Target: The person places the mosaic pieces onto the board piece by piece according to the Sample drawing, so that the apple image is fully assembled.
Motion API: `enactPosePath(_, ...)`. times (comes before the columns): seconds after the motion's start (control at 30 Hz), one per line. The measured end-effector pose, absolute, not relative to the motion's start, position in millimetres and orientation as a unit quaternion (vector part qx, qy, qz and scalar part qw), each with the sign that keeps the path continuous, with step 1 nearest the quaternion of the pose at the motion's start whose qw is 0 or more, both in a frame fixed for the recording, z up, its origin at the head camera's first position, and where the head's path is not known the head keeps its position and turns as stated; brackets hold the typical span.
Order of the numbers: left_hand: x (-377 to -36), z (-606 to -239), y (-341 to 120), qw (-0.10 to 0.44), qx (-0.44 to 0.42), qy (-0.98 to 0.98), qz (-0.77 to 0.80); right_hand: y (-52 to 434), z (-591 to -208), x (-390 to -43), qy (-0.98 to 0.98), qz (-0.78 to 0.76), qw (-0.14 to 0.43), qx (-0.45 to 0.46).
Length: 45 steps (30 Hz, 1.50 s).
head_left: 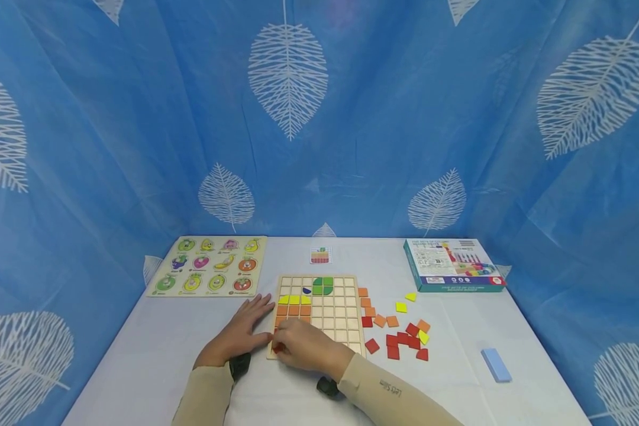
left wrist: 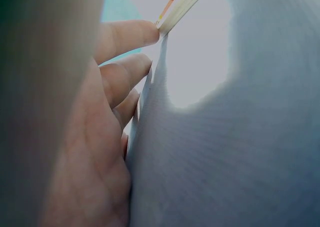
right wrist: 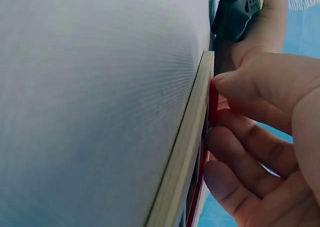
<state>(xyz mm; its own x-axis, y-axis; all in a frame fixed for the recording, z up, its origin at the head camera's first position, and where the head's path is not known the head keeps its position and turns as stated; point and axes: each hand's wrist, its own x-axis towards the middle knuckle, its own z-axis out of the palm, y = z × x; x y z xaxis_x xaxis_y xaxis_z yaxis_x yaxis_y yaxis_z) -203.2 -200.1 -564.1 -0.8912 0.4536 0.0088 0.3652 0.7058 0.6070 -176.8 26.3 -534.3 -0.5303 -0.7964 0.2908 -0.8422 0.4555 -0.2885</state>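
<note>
I had a red tile [head_left: 278, 348] at the near left corner of the wooden board [head_left: 346, 290], pinched in my right hand [head_left: 306, 346]. My left hand [head_left: 242, 331] lay flat, fingers straight, touching the board's left edge. Spare tiles [head_left: 402, 340] sat just right.

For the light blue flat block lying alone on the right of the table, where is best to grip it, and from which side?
Probably pinch the light blue block across its two long edges, coming from above. It lies flat on the table, long and narrow, with free space on both sides, so its short width should suit a finger-and-thumb pinch.
</note>
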Motion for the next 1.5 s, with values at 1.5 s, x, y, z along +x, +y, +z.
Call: enactPosePath(1.5,-203,-566,-199,0.069,0.201,0.927,0.308,54,-527,-183,-0.857,0.374,0.02,0.355)
